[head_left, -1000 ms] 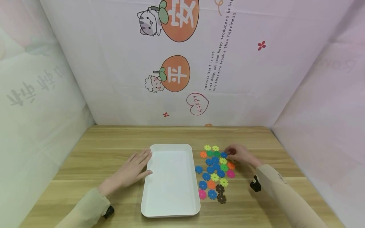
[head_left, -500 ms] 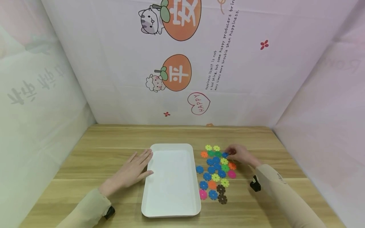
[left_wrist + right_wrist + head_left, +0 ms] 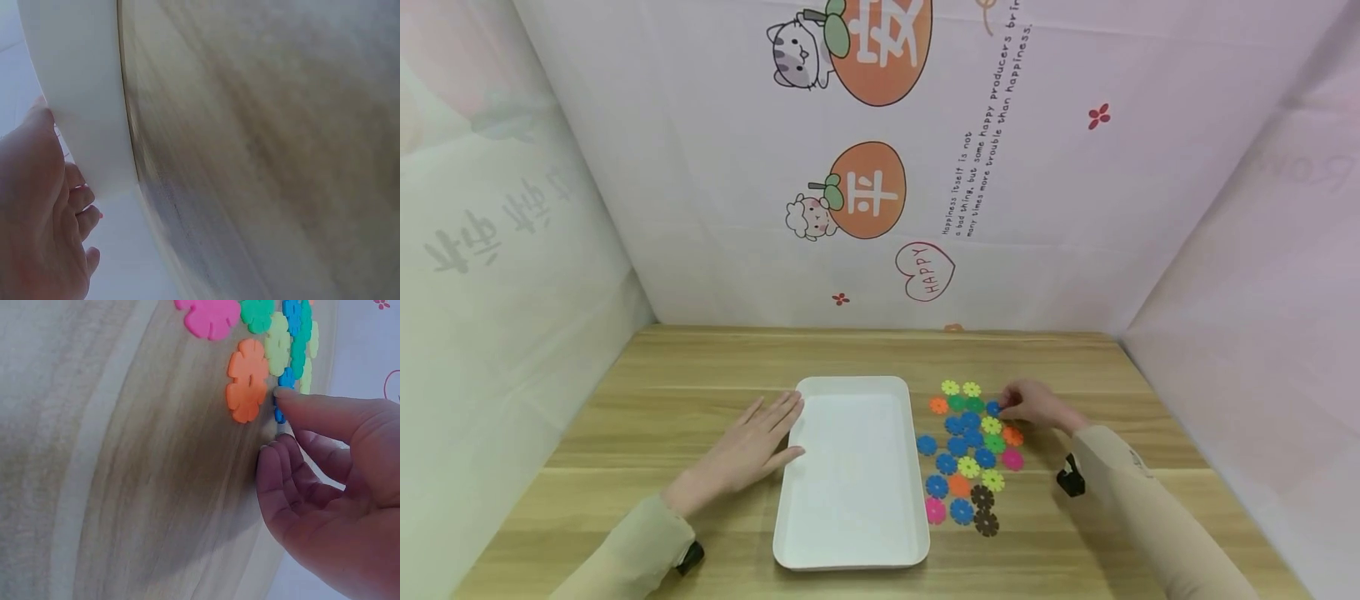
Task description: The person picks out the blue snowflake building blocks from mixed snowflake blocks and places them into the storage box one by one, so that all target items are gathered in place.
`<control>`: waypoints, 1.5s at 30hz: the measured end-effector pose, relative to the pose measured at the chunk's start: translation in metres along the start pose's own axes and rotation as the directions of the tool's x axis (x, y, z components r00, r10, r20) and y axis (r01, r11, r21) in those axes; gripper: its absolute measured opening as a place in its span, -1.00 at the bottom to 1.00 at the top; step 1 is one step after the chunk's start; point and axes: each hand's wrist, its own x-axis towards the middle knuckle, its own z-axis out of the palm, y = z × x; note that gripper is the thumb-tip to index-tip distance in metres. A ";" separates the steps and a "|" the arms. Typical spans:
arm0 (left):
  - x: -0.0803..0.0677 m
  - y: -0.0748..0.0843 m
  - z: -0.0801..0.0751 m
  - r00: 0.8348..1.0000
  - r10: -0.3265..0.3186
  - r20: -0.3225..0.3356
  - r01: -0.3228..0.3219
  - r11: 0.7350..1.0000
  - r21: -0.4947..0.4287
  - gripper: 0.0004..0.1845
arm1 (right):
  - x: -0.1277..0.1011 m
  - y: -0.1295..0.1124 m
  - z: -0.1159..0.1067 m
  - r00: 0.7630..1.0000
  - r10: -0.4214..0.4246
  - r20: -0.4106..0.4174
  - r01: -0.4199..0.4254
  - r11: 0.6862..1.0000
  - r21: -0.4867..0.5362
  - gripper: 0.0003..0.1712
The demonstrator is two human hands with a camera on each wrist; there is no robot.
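Observation:
My left hand (image 3: 760,442) rests along the left rim of a white rectangular tray (image 3: 788,500), with its fingers extended. In the left wrist view, that hand's thumb (image 3: 39,115) lies against the tray's side wall (image 3: 87,87). At the far right of a patch of colourful plastic snowflake discs, my right hand (image 3: 1033,404) is at a blue snowflake disc (image 3: 993,408). Close up in the right wrist view, the thumb tip (image 3: 286,394) touches the blue disc (image 3: 279,415) and the other fingers (image 3: 270,469) curl down by the table, partly hiding the disc.
Several snowflake discs lie flat to the tray's right, including an orange disc (image 3: 1012,436), a pink disc (image 3: 1012,459), a yellow disc (image 3: 950,387) and a brown disc (image 3: 987,522). A printed white backdrop (image 3: 1037,275) stands behind the wooden table (image 3: 722,358).
The head view has shifted slightly. My right hand has stayed at the same blue disc with only a small finger movement, and my left hand has stayed on the tray rim.

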 end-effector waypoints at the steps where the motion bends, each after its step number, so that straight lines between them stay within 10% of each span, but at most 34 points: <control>1: 0.000 0.000 0.000 1.000 0.002 0.000 -0.002 1.000 0.003 -0.19 | 0.000 0.000 0.000 1.000 -0.010 -0.003 0.010 1.000 -0.002 -0.78; 12: 0.001 0.000 0.001 1.000 0.001 -0.008 -0.001 1.000 0.011 -0.19 | 0.001 0.003 0.002 0.996 -0.091 -0.027 0.091 0.996 -0.001 -0.70; 45: 0.000 -0.002 0.003 1.000 0.014 -0.024 -0.015 1.000 -0.017 -0.19 | -0.015 -0.012 -0.007 0.994 0.057 -0.098 -0.042 0.987 0.152 -0.77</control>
